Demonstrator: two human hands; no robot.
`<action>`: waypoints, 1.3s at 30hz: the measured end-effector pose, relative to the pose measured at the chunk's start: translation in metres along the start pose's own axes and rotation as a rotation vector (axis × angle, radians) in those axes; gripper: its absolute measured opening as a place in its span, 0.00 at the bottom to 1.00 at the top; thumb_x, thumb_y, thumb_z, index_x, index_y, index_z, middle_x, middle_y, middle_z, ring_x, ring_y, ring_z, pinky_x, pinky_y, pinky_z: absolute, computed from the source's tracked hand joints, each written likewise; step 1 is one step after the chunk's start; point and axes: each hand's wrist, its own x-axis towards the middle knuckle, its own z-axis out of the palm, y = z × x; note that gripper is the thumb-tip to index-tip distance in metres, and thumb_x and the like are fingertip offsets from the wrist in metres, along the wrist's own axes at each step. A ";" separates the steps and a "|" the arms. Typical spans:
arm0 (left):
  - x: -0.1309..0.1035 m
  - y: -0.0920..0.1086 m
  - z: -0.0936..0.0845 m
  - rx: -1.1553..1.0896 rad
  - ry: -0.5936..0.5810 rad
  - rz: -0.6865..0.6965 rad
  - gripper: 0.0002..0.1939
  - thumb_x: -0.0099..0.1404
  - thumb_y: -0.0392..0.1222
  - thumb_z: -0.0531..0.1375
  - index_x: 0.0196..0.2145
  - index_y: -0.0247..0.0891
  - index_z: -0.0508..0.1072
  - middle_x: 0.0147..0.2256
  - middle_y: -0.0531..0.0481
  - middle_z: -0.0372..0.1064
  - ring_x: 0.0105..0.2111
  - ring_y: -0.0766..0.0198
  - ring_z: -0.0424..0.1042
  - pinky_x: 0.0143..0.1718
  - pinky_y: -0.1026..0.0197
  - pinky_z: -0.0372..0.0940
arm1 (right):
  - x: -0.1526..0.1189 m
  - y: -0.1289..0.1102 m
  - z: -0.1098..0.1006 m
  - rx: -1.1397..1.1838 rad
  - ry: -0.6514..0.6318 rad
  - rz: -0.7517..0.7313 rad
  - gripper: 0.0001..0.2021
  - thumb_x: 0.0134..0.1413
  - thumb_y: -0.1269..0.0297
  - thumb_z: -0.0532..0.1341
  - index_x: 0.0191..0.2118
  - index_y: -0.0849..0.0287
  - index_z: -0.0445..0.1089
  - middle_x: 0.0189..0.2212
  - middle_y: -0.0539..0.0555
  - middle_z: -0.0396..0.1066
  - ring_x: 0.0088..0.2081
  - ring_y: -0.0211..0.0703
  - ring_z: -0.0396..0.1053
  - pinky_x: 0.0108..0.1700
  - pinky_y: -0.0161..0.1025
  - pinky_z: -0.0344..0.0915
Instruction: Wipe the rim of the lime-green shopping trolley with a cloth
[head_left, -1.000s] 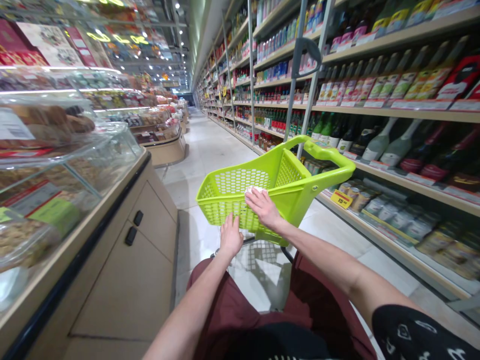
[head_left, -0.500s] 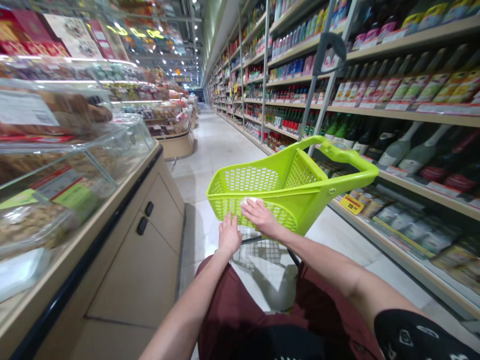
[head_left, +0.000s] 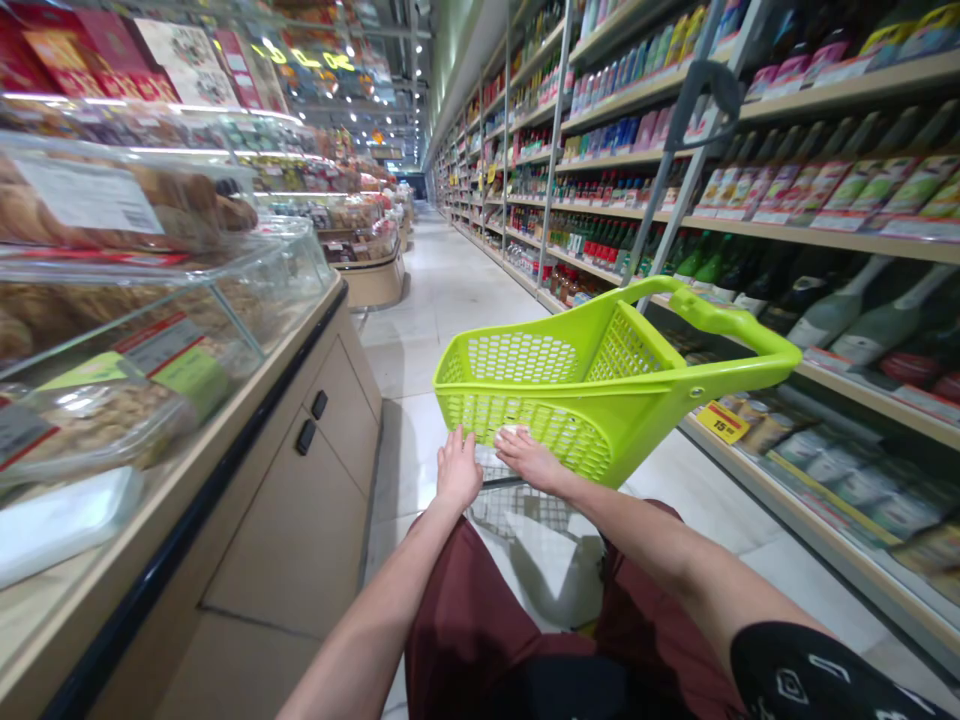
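A lime-green plastic shopping cart (head_left: 645, 410) with perforated sides stands sideways in front of my knees, its handle pointing right. Flat against the lower part of its near side, my right hand (head_left: 531, 462) presses a white cloth or tissue (head_left: 511, 433), mostly hidden under the fingers. Just to the left, my left hand (head_left: 459, 470) has its fingers spread at the cart's lower front corner; nothing is in it. Whether those fingertips touch the plastic I cannot tell.
A glass-topped counter (head_left: 296, 285) with packaged baked goods runs along the left, cupboard doors (head_left: 300, 480) below. Shelves of bottles (head_left: 832, 235) line the right side, with a grey ladder (head_left: 679, 150) leaning there. Tiled floor (head_left: 442, 290) stretches down the aisle.
My right hand has slid down the cart's side with the white cloth or tissue. My left hand stays near the same corner. The view has turned slightly left.
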 end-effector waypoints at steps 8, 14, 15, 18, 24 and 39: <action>0.007 -0.013 -0.003 -0.005 0.011 -0.036 0.29 0.53 0.33 0.51 0.54 0.32 0.54 0.59 0.38 0.43 0.59 0.53 0.44 0.56 0.49 0.46 | 0.073 0.010 -0.036 -0.046 0.244 -0.005 0.17 0.58 0.72 0.47 0.52 0.62 0.60 0.56 0.58 0.54 0.61 0.49 0.39 0.59 0.59 0.39; 0.001 -0.026 -0.003 -0.006 -0.010 -0.067 0.29 0.53 0.33 0.51 0.55 0.34 0.54 0.60 0.39 0.42 0.59 0.54 0.43 0.56 0.49 0.47 | 0.047 -0.003 0.015 -0.030 0.039 0.002 0.13 0.58 0.71 0.49 0.47 0.61 0.65 0.54 0.57 0.59 0.59 0.47 0.47 0.59 0.54 0.45; 0.000 -0.029 -0.003 -0.007 -0.011 -0.077 0.29 0.54 0.33 0.51 0.55 0.33 0.54 0.60 0.39 0.42 0.59 0.54 0.44 0.56 0.49 0.47 | 0.043 -0.007 0.019 -0.024 0.000 -0.004 0.13 0.58 0.70 0.50 0.46 0.61 0.65 0.53 0.57 0.60 0.59 0.47 0.48 0.58 0.54 0.46; 0.000 -0.038 -0.006 -0.007 -0.017 -0.096 0.29 0.54 0.33 0.51 0.55 0.33 0.54 0.60 0.38 0.42 0.59 0.54 0.44 0.56 0.49 0.47 | 0.050 -0.016 0.014 -0.013 -0.014 -0.056 0.13 0.58 0.70 0.49 0.46 0.61 0.65 0.53 0.57 0.59 0.59 0.47 0.47 0.57 0.53 0.49; 0.002 -0.043 -0.009 0.002 -0.028 -0.131 0.29 0.54 0.34 0.52 0.55 0.32 0.53 0.60 0.38 0.42 0.59 0.53 0.43 0.56 0.49 0.47 | 0.121 -0.007 -0.022 -0.060 0.200 -0.082 0.16 0.59 0.71 0.47 0.52 0.60 0.60 0.58 0.56 0.51 0.61 0.48 0.38 0.59 0.58 0.39; -0.003 -0.040 -0.008 0.007 -0.040 -0.110 0.29 0.54 0.34 0.52 0.55 0.32 0.54 0.60 0.38 0.42 0.59 0.53 0.44 0.56 0.49 0.46 | 0.059 -0.015 -0.006 -0.001 0.066 -0.096 0.14 0.58 0.70 0.49 0.48 0.61 0.64 0.55 0.57 0.56 0.60 0.48 0.44 0.56 0.52 0.50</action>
